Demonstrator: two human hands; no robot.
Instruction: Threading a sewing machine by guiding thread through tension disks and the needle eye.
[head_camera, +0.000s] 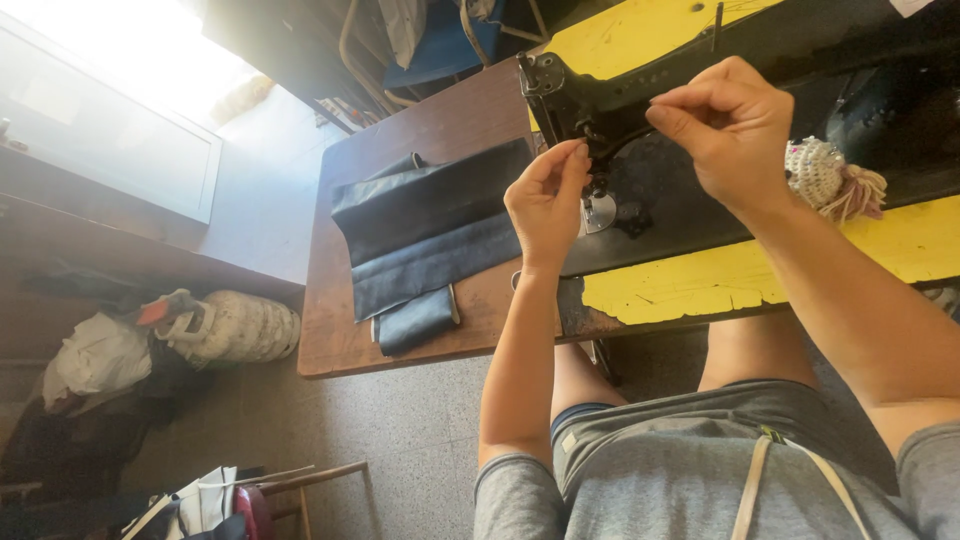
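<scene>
Up at the black sewing machine (640, 120), both hands, left hand (547, 200) and right hand (728, 125), pinch fingertips closed, thread unseen.

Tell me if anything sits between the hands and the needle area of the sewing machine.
Nothing visible does. The left hand and right hand are both raised at the head of the sewing machine, fingers pinched beside the needle area. The dark fabric lies off to the left on the table, apart from the hands.

No packages, labels, signs or screens visible.
</scene>
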